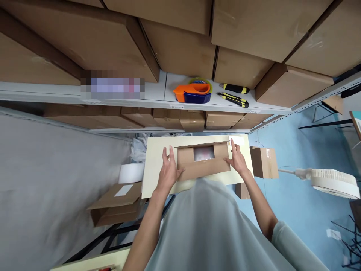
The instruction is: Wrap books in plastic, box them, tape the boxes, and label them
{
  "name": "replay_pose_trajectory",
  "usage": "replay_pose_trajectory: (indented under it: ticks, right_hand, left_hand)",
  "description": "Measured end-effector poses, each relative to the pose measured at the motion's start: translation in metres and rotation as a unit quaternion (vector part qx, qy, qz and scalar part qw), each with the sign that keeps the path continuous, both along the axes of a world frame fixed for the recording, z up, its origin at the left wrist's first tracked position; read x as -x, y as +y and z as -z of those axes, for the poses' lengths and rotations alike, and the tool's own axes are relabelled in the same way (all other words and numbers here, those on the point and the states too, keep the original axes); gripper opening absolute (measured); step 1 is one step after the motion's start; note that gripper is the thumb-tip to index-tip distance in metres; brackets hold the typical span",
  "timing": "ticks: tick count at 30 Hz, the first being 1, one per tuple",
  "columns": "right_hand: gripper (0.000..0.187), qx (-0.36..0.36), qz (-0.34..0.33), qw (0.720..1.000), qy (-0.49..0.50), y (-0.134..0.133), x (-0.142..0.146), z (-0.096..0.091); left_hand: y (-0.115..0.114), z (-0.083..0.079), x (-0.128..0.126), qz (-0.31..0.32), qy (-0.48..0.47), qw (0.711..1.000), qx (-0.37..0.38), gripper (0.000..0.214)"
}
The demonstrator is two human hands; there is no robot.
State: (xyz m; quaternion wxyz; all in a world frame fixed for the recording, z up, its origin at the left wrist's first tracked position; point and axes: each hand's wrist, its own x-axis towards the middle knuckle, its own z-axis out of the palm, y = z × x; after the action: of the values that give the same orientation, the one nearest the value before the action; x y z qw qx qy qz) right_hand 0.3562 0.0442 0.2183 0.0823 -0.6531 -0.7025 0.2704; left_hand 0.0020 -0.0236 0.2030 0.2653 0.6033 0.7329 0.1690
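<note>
A cream table (pixel 154 155) carries a partly open cardboard box (pixel 207 168) and white paper (pixel 238 141).

Between the side edges of the smooth, pale-yellow rectangular bench (pixel 158 150), the long brown box (pixel 204 170) is matt cardboard. The white rectangular slip (pixel 237 140) at its far right corner looks like paper. The light-grey flat shelf (pixel 153 104) resembles painted metal; the orange-and-blue curved tape dispenser (pixel 196 98), smooth plastic.

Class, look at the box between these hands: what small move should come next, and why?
Probably folding the far long flap down over the cardboard box. The end flaps are turned in, yet a gap between them leaves the contents showing. The left hand and right hand, fingers spread, are at its two ends.
</note>
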Motion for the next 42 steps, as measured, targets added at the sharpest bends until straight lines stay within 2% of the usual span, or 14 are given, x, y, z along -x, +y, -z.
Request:
replay_pose_trajectory:
  ticks: [2,5,8,11,16,19,27,30,37,42]
  right_hand:
    - [0.099,-0.019,-0.014,1.0,0.007,0.003,-0.001,0.002]
    - [0.075,-0.033,-0.016,0.999,0.023,-0.002,-0.007,0.004]
    - [0.051,-0.01,-0.026,1.0,0.012,-0.015,-0.014,0.009]
    - [0.046,0.022,-0.017,0.999,0.026,-0.025,-0.017,0.015]
    - [0.037,0.033,0.045,0.989,0.139,-0.022,-0.014,0.023]
    - [0.032,0.051,0.078,0.979,0.18,-0.011,-0.011,0.026]
    - [0.052,0.128,0.223,0.93,0.261,0.009,-0.012,0.034]
    - [0.049,0.143,0.226,0.932,0.246,0.015,-0.012,0.031]
    - [0.042,0.181,0.21,0.943,0.185,0.029,-0.011,0.025]
    - [0.04,0.186,0.182,0.957,0.131,0.035,-0.008,0.027]
  left_hand:
    - [0.002,0.0,-0.001,0.026,0.019,0.999,-0.037,0.126]
    - [-0.002,0.001,0.001,0.045,0.037,0.996,-0.069,0.104]
    - [-0.013,0.009,0.004,0.057,0.03,0.997,-0.047,0.067]
    - [-0.022,0.02,0.004,0.034,-0.024,0.999,-0.011,0.048]
    - [-0.017,0.031,-0.004,-0.083,-0.171,0.982,0.002,0.041]
    - [-0.007,0.033,-0.006,-0.138,-0.202,0.969,0.03,0.038]
    - [0.001,0.038,0.004,-0.17,-0.284,0.942,0.048,0.056]
    - [0.002,0.035,0.006,-0.17,-0.288,0.941,0.053,0.06]
    - [0.003,0.029,0.005,-0.171,-0.254,0.949,0.069,0.054]
    - [0.006,0.027,0.002,-0.173,-0.193,0.962,0.092,0.038]
